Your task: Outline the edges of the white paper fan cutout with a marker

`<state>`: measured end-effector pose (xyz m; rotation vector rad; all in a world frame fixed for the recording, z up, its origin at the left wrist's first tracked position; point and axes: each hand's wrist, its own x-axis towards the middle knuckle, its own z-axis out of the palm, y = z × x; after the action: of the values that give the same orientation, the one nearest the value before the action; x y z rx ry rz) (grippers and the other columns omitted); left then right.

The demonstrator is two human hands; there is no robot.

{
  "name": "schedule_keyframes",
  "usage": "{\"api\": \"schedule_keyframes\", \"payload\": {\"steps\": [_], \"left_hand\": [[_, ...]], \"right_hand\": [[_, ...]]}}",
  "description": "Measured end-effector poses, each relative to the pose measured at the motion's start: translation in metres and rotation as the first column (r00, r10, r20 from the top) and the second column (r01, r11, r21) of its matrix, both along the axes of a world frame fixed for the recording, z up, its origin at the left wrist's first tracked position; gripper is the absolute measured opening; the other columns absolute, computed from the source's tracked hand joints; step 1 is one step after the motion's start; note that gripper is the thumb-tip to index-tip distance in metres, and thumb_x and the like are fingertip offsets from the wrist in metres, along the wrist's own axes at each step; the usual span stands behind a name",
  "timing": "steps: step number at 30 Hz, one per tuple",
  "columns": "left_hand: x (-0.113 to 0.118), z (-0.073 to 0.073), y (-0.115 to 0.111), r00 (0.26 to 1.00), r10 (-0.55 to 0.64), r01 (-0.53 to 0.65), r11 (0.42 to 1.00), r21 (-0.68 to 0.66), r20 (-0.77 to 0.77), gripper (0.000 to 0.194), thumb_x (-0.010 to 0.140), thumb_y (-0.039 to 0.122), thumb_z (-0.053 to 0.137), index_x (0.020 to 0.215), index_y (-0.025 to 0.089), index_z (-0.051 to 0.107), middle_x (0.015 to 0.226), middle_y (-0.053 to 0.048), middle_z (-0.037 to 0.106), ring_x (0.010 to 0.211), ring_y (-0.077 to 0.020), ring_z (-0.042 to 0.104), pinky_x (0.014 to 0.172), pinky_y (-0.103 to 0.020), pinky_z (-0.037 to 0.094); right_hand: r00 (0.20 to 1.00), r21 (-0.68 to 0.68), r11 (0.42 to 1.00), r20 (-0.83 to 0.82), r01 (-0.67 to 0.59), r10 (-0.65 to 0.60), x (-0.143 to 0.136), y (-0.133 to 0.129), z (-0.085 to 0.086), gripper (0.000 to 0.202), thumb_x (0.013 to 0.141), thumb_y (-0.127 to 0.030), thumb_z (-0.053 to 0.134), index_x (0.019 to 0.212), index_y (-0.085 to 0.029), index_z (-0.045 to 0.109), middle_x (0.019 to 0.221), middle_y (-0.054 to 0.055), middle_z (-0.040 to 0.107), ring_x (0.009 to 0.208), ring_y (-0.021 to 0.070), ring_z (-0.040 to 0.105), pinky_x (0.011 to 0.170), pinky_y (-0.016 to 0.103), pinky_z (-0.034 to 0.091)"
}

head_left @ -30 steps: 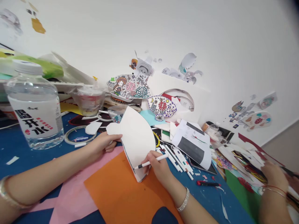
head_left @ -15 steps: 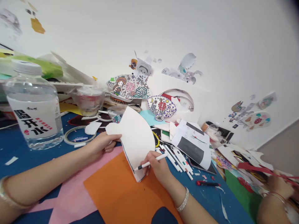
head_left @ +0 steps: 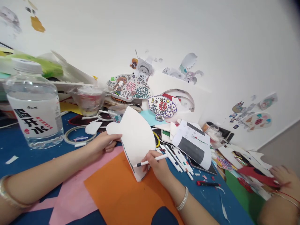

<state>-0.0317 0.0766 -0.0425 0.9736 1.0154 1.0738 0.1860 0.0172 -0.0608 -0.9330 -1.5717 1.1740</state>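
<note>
My left hand (head_left: 105,142) pinches the edge of a white paper cutout (head_left: 138,134), thumb on top and fingers curled beneath. The cutout is fan-shaped with a small rounded lobe at its left, and a dark line runs along its lower left edge. In my right hand (head_left: 156,164) is a white marker (head_left: 152,160) with a dark tip, which rests at or just above the cutout near that line. Under the cutout lie an orange sheet (head_left: 124,193) and a pink sheet (head_left: 72,193).
A water bottle (head_left: 34,106) stands at the left by a roll of tape (head_left: 70,136). Several white markers (head_left: 179,161) and a red-and-black cutter (head_left: 208,183) lie at the right. Decorated cutouts (head_left: 162,107) lean behind. Another person's hand (head_left: 284,178) is at the far right.
The marker tip has moved slightly up and left along the cutout's lower edge. My left hand stays put. The other person's hand at the far right has shifted over red paper.
</note>
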Motion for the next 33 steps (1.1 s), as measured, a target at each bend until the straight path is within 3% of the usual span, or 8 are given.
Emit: {"api": "schedule_keyframes", "payload": {"steps": [11,20,26,33], "left_hand": [[0.0002,0.0015,-0.0022,1.0,0.001,-0.001,1.0,0.012,-0.004,0.025,0.072,0.025,0.061,0.052,0.016,0.048,0.03,0.009,0.026,0.032,-0.003,0.017,0.037,-0.019,0.012],[0.0012,0.0036,-0.0037,1.0,-0.002,0.001,1.0,0.031,0.007,0.022,0.074,0.021,0.06,0.056,0.016,0.049,0.031,0.009,0.03,0.033,-0.003,0.017,0.036,-0.018,0.013],[0.0007,0.0044,-0.0035,1.0,0.001,-0.001,0.999,0.034,0.0,0.023,0.073,0.023,0.061,0.054,0.016,0.049,0.031,0.009,0.03,0.033,-0.0031,0.017,0.036,-0.018,0.013],[0.0007,0.0026,-0.0035,1.0,0.0,0.001,0.999,0.032,-0.008,0.023,0.072,0.024,0.061,0.054,0.016,0.05,0.03,0.009,0.029,0.033,-0.0034,0.017,0.036,-0.019,0.013]], "right_hand": [[1.0,-0.008,1.0,-0.015,0.001,-0.001,-0.0003,0.001,-0.0003,0.044,0.079,-0.059,0.056,0.064,-0.018,0.059,0.048,-0.001,0.058,0.041,0.0121,0.052,0.042,0.024,0.042],[1.0,0.053,0.998,-0.007,-0.03,0.03,-0.0028,0.0044,0.0006,0.035,0.079,-0.052,0.06,0.069,-0.018,0.06,0.06,0.001,0.064,0.049,0.0126,0.056,0.05,0.025,0.045],[1.0,0.005,1.0,0.001,0.019,-0.019,-0.0029,0.004,0.0007,0.044,0.079,-0.059,0.055,0.061,-0.018,0.057,0.047,-0.002,0.056,0.039,0.0111,0.05,0.041,0.023,0.04],[1.0,0.021,1.0,0.015,-0.013,0.013,-0.0036,0.0042,0.0014,0.039,0.076,-0.057,0.06,0.069,-0.018,0.06,0.059,0.001,0.065,0.048,0.0129,0.057,0.049,0.026,0.046]]}}
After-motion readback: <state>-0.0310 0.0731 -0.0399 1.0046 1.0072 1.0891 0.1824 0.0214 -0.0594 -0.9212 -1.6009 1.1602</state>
